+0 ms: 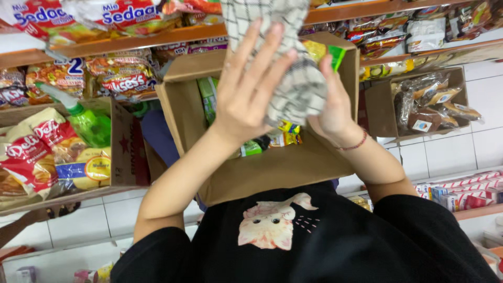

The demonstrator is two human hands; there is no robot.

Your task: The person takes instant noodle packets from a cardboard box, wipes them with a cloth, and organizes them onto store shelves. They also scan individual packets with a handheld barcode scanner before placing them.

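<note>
Both hands, left flat-fingered, right curled, press a checked cloth (bunched).

The open cardboard box offers the widest room: its near floor lies bare, while green and yellow packets crowd its far end. A checked cloth hangs over the opening. Beside it, the green spray bottle and snack bags block the shelf.
</note>
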